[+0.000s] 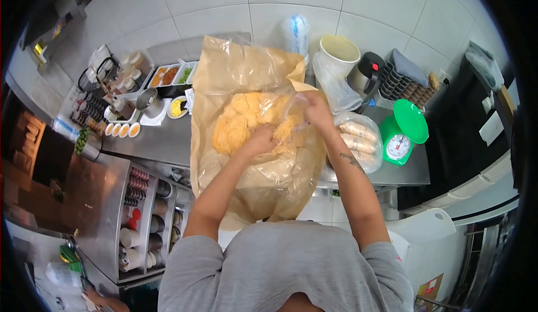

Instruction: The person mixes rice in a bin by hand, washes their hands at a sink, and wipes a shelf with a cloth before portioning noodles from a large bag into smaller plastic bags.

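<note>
A large brown paper sack (210,65) with a clear plastic liner lies opened out before me, holding a heap of yellow noodles (235,122). My left hand (261,139) is down in the heap, its fingers closed on a clump of noodles. To its right, my right hand (317,111) pinches the edge of a small clear plastic bag (294,109). Some noodles show at the mouth of this bag, close to my left fingertips.
Right of the sack are a bag of pale rolls (358,135), a green scale (399,144), a white bucket (339,50) and a thermos jug (367,74). Leftward stand a topping tray (171,75), a metal pot (150,102) and halved eggs (123,130). Another person's hand (96,298) shows lower left.
</note>
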### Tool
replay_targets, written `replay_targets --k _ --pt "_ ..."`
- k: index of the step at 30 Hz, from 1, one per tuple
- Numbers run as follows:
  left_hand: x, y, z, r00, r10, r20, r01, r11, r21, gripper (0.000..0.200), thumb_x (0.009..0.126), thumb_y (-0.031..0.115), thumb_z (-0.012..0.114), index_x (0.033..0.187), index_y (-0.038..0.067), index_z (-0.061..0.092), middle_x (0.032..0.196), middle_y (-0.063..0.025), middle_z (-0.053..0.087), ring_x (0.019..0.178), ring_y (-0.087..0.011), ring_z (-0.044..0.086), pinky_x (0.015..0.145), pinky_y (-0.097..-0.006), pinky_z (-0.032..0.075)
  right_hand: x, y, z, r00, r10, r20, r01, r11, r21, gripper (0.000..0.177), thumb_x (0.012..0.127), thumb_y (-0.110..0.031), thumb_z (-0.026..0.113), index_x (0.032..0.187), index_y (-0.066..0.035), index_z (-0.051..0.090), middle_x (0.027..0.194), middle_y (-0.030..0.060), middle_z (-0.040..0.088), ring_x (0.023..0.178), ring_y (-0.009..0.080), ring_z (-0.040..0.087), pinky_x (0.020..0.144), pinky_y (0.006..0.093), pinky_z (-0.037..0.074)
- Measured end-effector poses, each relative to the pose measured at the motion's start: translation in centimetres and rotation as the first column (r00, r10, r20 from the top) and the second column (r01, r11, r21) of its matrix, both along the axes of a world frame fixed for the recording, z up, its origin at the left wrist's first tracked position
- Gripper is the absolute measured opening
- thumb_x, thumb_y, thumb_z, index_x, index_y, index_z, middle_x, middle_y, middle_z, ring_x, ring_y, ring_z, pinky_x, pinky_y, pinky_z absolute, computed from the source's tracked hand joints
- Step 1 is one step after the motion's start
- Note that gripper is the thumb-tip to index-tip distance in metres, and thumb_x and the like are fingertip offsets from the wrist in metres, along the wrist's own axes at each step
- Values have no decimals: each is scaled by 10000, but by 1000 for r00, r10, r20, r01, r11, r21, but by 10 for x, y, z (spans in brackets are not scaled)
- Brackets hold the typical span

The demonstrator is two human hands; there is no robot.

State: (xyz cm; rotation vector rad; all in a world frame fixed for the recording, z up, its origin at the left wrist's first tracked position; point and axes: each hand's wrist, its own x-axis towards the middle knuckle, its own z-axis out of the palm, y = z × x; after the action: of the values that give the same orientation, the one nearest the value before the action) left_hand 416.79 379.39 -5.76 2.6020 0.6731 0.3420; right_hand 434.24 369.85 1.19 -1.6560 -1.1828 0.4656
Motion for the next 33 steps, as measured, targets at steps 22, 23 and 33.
replay_targets --k 22,23,33 --pt "-132 91 -8 459 703 543 338 427 -839 198 865 125 521 675 98 474 557 54 359 463 -52 309 421 -207 227 8 -2 -28 883 150 444 68 896 -439 333 693 -90 573 1019 -56 629 969 198 634 938 341 598 804 396 472" --pt "-138 91 -13 384 754 533 358 411 -839 192 865 109 510 679 100 463 558 53 353 455 -51 298 417 -207 221 11 -3 -31 877 134 461 95 894 -439 327 690 -86 574 1011 -50 629 955 203 634 928 343 600 798 398 474" --pt "-170 94 -1 84 829 552 609 396 -687 206 887 64 464 698 119 403 560 62 292 439 -41 250 415 -206 212 34 -1 -30 830 -82 551 312 888 -338 344 691 -115 596 1023 -30 620 879 212 642 843 365 618 759 407 491"
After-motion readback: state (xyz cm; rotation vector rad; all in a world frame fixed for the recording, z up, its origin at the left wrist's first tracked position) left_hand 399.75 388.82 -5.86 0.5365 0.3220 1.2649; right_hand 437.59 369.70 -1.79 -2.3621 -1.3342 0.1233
